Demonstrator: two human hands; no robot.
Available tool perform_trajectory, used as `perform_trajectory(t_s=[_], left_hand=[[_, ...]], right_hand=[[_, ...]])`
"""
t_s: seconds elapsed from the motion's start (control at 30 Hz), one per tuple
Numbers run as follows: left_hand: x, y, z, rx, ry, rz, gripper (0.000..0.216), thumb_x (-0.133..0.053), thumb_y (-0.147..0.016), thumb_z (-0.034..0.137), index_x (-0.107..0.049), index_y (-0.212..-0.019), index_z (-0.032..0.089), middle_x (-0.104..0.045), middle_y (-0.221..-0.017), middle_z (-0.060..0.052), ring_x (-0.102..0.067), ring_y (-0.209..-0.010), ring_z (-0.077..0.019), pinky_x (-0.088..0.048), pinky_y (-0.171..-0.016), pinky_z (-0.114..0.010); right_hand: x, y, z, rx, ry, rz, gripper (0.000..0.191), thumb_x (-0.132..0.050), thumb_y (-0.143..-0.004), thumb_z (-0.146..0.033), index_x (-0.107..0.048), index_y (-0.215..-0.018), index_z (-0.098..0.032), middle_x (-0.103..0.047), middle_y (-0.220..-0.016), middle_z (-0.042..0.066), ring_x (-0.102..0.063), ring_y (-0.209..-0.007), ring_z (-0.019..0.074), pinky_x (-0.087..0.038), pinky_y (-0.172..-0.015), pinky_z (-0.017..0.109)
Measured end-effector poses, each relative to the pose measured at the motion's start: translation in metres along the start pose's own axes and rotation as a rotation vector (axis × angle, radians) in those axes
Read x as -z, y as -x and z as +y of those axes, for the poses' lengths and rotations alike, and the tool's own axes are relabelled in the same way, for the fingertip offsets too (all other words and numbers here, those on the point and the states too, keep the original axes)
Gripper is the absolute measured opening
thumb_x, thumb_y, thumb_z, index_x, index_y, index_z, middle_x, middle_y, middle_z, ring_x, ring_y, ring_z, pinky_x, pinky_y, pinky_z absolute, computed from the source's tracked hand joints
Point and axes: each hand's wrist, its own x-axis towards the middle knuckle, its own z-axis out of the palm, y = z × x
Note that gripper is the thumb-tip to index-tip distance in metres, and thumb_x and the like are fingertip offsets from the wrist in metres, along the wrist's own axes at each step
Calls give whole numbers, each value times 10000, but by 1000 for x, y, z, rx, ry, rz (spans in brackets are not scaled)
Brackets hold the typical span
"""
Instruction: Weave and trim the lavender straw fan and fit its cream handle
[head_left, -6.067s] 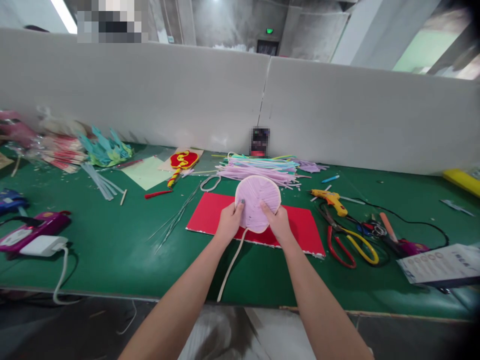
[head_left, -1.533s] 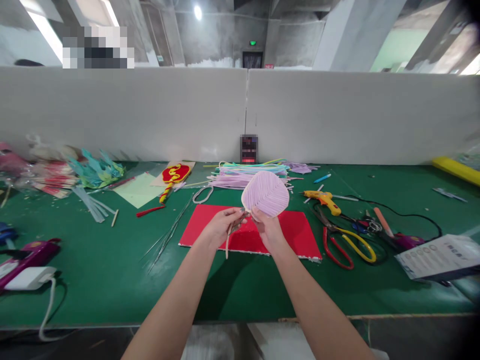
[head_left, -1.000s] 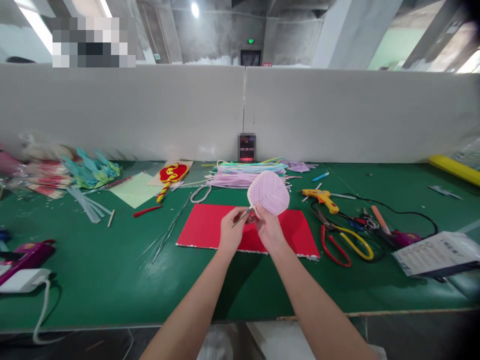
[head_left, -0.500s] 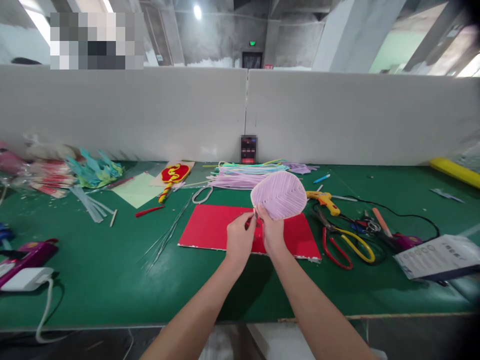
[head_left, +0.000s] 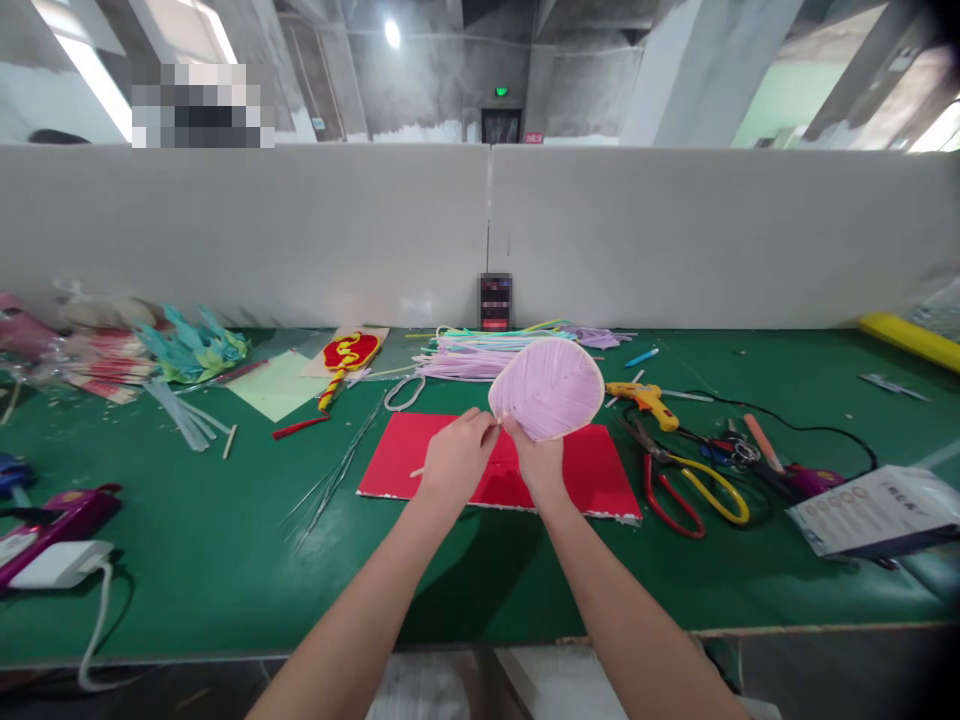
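A rounded lilac hand fan [head_left: 547, 390], faced with slanting rows of pipe cleaners and edged in a pale cream border, is held up in the middle. My right hand [head_left: 538, 462] grips its lower edge, thumb on the front face. My left hand [head_left: 457, 455] is closed at the fan's lower left tip, fingers round its thin handle. The pale end of a stick pokes out behind the left palm; the part between is hidden by the hand. Beneath both hands lies a red board [head_left: 397, 450] with a frayed white front edge.
Lilac and green pipe cleaners [head_left: 465, 362] lie behind the fan. A red and yellow fan [head_left: 351, 352] is at the back left, thin wires [head_left: 341, 470] nearer. To the right are a yellow glue gun [head_left: 649, 402], pliers [head_left: 675, 480] and a boxed packet [head_left: 877, 515].
My left hand has shifted left and down from a fingertip pinch at the fan's base to a fuller grip, with a stick end now showing. The fan has moved slightly left and tilted.
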Motion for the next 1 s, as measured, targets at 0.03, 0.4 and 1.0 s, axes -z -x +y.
perform_trajectory(t_s=[0.03,0.4,1.0], left_hand=[[2,-1,-2,-17,-7,7,217,-405,-855,240,-616,-814,209,-605,-811,-47,-564,-706,-171,-325,-555,-253],[-11,-7,-36,30,563,85,175,-476,-801,277,-629,-766,199,-604,-768,-26,-554,-759,-154,-401,-712,-246],[-37,10,-19,117,916,139,188,-504,-790,299,-649,-813,180,-622,-681,-6,-568,-638,-125,-448,-673,-243]], right_hand=[[0,0,0,-8,-6,-13,412,-700,-633,-279,-632,-1030,-193,-658,-1086,51,-552,-1060,237,-389,-956,413],[0,-1,4,-179,-218,-118,442,-733,-604,-283,-625,-1022,-193,-679,-1002,37,-593,-975,212,-447,-897,402],[-2,3,-3,-349,-455,-165,211,-717,-615,-306,-604,-758,-198,-576,-660,-37,-535,-593,109,-470,-565,252]])
